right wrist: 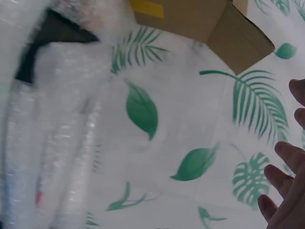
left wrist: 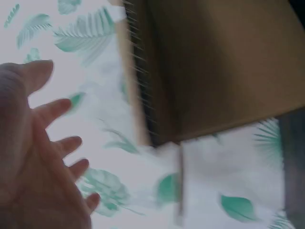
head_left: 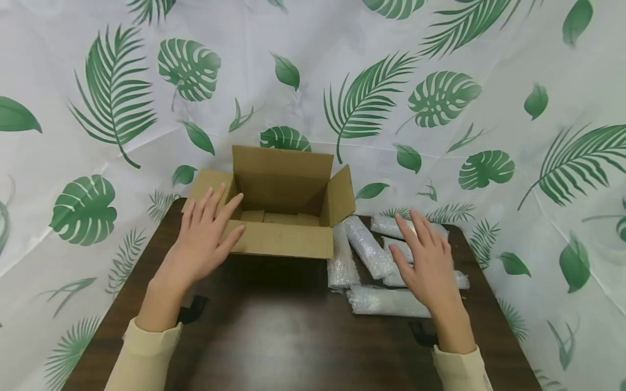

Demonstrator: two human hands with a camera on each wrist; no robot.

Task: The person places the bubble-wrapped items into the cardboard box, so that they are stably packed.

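An open cardboard box [head_left: 283,239] stands at the back of the table with its flaps spread outward. My left hand [head_left: 202,236], fingers spread and holding nothing, hovers by the box's left side and overlaps its left flap in the head view. In the left wrist view the box [left wrist: 228,67] appears blurred, apart from the fingers. To the right of the box lie several bubble-wrapped packages [head_left: 369,250]. Over them my right hand [head_left: 427,260] is raised, its fingers loosely extended with nothing in them. The right wrist view shows wrapped packages [right wrist: 66,129] well away from the fingertips.
The dark wooden table [head_left: 274,342] extends forward from the box. Behind it hangs a white cloth [head_left: 303,70] printed with green leaves. One bubble-wrapped package [head_left: 386,301] lies crosswise in front of the others. Yellow tape [right wrist: 147,8] shows on the box's side.
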